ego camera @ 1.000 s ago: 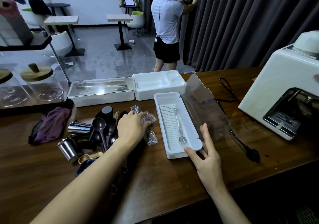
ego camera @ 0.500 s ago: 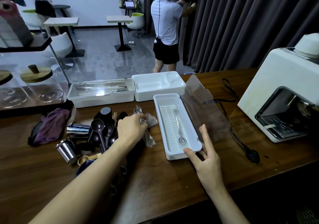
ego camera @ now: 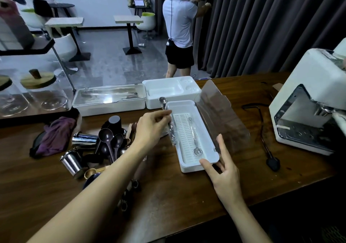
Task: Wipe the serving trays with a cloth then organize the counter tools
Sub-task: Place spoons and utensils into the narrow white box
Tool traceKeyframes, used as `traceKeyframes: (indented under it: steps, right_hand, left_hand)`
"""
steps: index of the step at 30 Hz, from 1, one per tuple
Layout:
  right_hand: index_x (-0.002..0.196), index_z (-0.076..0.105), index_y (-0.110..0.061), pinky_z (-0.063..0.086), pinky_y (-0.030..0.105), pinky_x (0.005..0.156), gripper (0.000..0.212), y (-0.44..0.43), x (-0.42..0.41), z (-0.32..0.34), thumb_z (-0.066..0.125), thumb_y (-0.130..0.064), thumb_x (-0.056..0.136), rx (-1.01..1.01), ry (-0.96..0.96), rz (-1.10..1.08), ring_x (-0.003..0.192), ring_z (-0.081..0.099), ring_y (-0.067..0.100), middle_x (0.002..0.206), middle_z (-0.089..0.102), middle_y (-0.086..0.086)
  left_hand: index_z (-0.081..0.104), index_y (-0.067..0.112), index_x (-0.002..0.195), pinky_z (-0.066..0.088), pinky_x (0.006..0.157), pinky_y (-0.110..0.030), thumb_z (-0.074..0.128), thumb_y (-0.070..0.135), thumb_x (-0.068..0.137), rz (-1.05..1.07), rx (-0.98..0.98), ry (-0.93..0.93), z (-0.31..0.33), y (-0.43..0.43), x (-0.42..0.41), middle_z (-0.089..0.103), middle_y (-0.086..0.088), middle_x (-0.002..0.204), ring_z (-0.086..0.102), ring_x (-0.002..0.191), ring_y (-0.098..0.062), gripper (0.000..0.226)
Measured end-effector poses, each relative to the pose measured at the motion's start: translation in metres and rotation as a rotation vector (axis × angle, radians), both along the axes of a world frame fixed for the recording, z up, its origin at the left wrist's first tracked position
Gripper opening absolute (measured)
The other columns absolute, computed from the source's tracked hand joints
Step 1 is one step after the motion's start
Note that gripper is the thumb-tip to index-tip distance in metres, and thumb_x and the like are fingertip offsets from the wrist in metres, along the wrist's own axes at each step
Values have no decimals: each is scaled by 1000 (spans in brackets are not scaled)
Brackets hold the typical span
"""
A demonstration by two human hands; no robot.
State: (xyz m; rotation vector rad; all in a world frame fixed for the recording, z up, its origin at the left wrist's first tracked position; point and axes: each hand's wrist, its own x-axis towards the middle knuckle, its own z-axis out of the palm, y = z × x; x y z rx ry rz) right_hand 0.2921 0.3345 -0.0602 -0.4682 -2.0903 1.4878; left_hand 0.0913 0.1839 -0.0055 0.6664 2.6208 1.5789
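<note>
My left hand (ego camera: 151, 126) pinches a plastic-wrapped metal spoon (ego camera: 163, 101) and holds it over the left rim of the open white utensil box (ego camera: 189, 166). The wrapper hangs down against the box's inner wall. One metal spoon (ego camera: 194, 139) lies on the slotted insert inside. The box's clear lid (ego camera: 219, 115) stands open to the right. My right hand (ego camera: 222, 169) rests with straight fingers against the box's near right corner and the lid's lower edge. A purple cloth (ego camera: 56, 136) lies at the left of the counter.
A heap of dark scoops (ego camera: 108, 139) and steel cups (ego camera: 72, 163) lies left of the box. Behind stand a lidded white box (ego camera: 108, 100) and a white compartment tray (ego camera: 168, 91). A white machine (ego camera: 309, 102) and black cable (ego camera: 264, 130) sit right. A person stands at the curtain.
My left hand has lifted the wrapped spoon off the counter and carried it right, to the box's left rim. My right hand stays at the box's near corner.
</note>
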Motion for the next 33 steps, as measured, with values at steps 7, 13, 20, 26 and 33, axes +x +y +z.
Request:
traceKeyframes:
  steps: [7,13,20,26,33]
  right_hand:
    - [154,29,-48,43,22,104,86,0,1,-1,73,-46,80,15,0,-15,135,45,-6,144,42,-40]
    - [152,26,-56,43,25,107,86,1,1,-1,74,-46,81,41,-22,-12,134,44,-7,137,41,-49]
    - [151,25,-58,43,34,112,85,1,2,0,71,-53,79,49,-28,-9,136,43,-5,140,40,-47]
    - [151,25,-58,43,36,113,86,0,1,-1,72,-54,79,63,-33,-6,138,42,-4,142,38,-46]
    - [153,27,-52,44,32,109,86,0,1,-3,73,-48,81,58,-17,2,138,44,-1,150,42,-31]
  left_hand:
    - [79,30,114,45,106,-44,71,38,94,-165,-151,154,-7,39,20,77,9,109,66,109,-10,24]
    - [76,39,116,-3,122,-63,66,45,95,-259,-531,286,-12,50,15,75,12,109,48,130,-15,24]
    - [72,38,121,-10,118,-70,68,47,91,-284,-669,287,-11,57,12,75,14,104,43,137,-18,32]
    - [68,38,129,-8,119,-65,64,55,93,-315,-579,201,-13,49,10,70,16,128,25,153,-18,40]
    - [75,32,119,43,108,-31,63,37,99,-177,24,55,-17,7,12,67,17,129,50,135,-1,24]
